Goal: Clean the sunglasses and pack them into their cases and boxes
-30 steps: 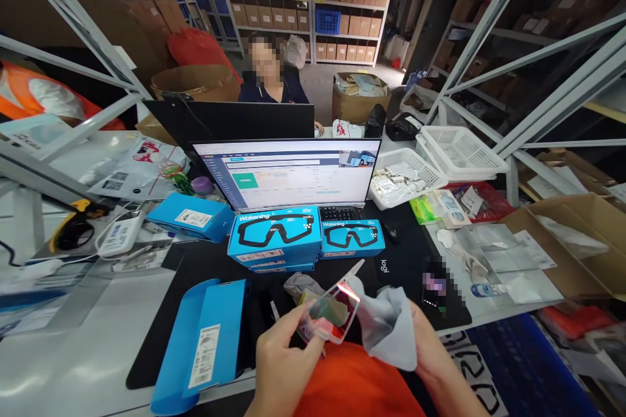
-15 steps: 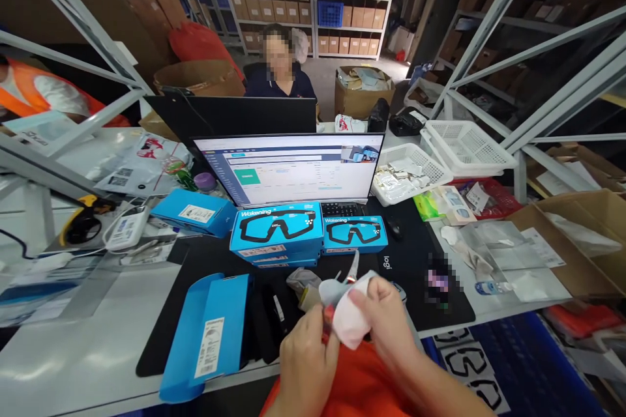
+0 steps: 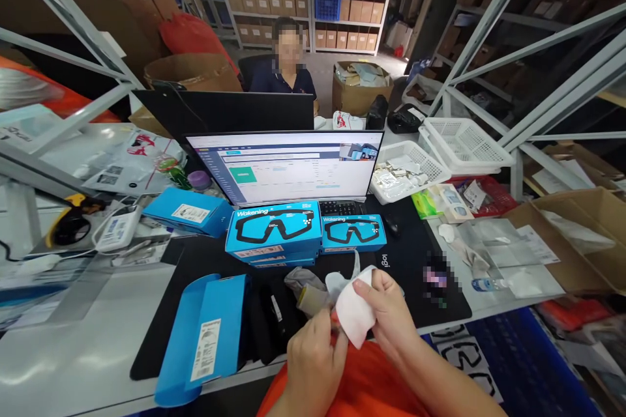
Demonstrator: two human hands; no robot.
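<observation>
Low in front of me, my right hand (image 3: 391, 313) is closed on a white cloth (image 3: 355, 313), pinched between thumb and fingers. My left hand (image 3: 315, 352) is closed beside it, gripping what looks like a pair of glasses (image 3: 357, 264) with a pale curved arm and a reddish part; the cloth covers most of it. Left of my hands lies a black case (image 3: 274, 313) with a small white label. Beyond it is an opened blue box (image 3: 222, 319) with its flap out. Behind my hands stand stacked blue Wakening boxes (image 3: 274, 231) and a smaller one (image 3: 353, 233).
A monitor (image 3: 288, 176) stands behind the boxes, with a mouse (image 3: 392, 227) to the right. White baskets (image 3: 411, 169) and an open carton (image 3: 581, 221) line the right side. Another blue box (image 3: 188, 210) lies left. A person (image 3: 288, 75) sits across the table.
The white cloth has turned and spread flatter over the glasses, hiding more of the red part. My hands have moved slightly right. The view has shifted a little.
</observation>
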